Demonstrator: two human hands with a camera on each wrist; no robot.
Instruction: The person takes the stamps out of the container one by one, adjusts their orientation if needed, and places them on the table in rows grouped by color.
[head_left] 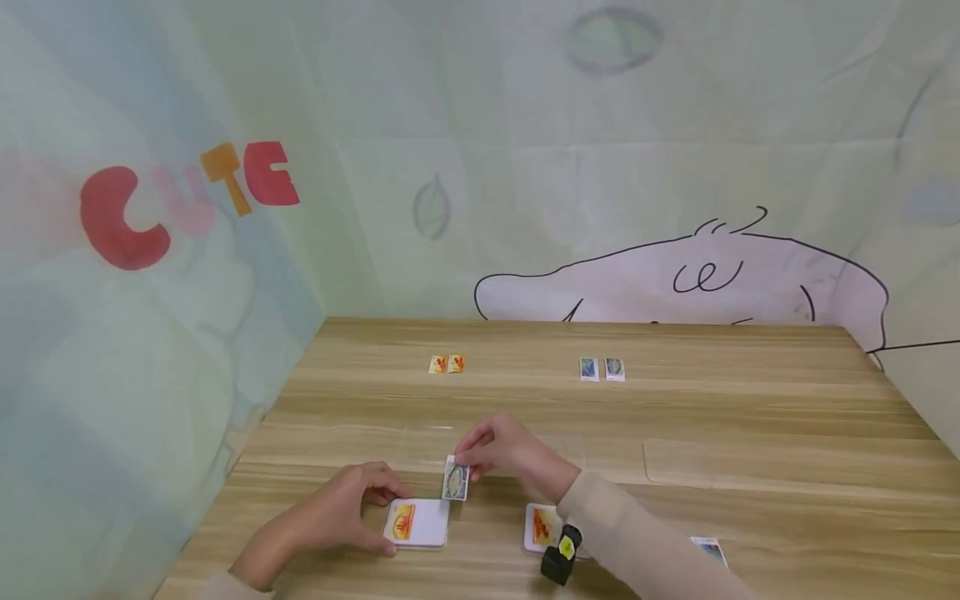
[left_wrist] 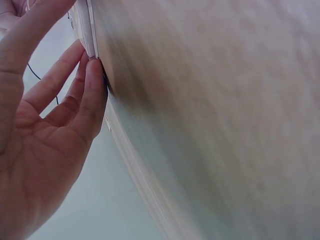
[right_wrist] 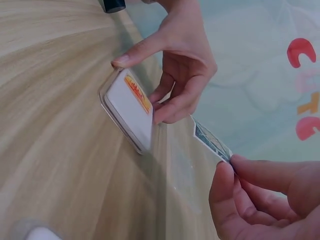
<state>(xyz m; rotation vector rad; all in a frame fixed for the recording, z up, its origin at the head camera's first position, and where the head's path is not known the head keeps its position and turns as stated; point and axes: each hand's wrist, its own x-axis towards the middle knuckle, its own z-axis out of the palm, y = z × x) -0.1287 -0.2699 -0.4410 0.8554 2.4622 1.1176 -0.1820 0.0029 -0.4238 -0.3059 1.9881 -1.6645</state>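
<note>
- Left hand [head_left: 341, 510]: fingers and thumb grip the white, rounded rectangular board [head_left: 431, 525] with an orange picture by opposite edges, probably steadying it.
- Right hand [head_left: 506, 448]: thumb and fingers pinch the small white-bordered, grey-green card [head_left: 455, 482] at one corner, near the board, likely keeping its picture uncovered.

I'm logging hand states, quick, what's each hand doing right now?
Left hand: holding the white rounded rectangular card with an orange picture.
Right hand: pinching a small white-bordered rectangular picture card.
</note>
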